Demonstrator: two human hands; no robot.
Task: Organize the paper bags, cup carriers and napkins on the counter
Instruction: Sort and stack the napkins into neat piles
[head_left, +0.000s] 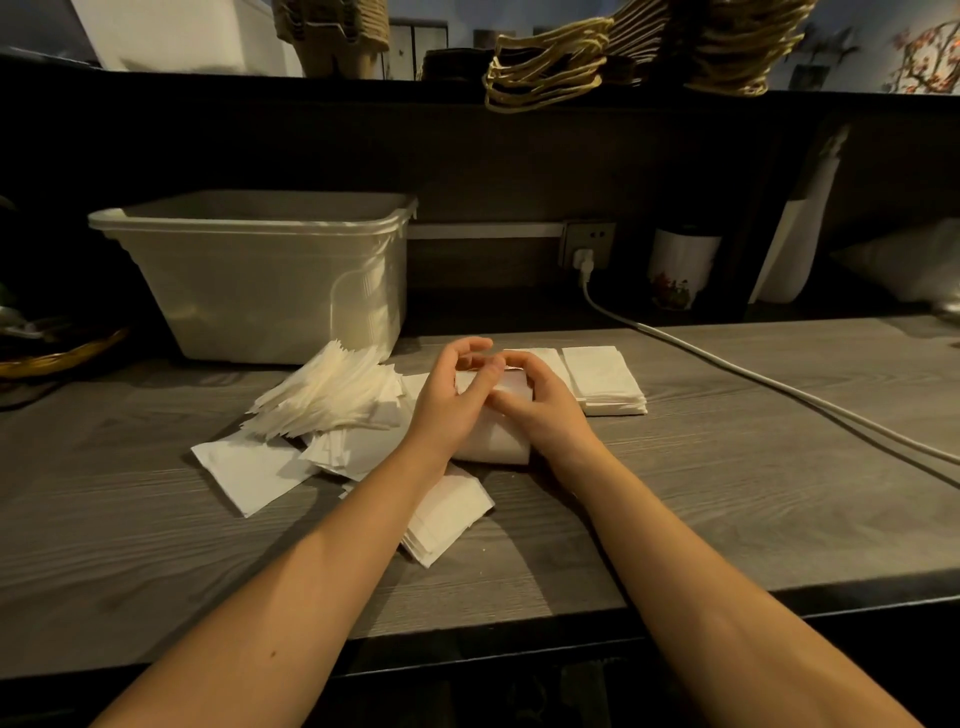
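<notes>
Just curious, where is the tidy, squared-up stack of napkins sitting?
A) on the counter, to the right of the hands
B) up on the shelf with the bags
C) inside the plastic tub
A: the neat napkin stack lies flat on the counter, just right of the right hand and outside the tub.

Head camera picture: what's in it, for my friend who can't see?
A left hand and right hand grip a bundle of white napkins on a grey counter. A messy napkin pile lies left, a neat stack right, a plastic tub behind.
</notes>
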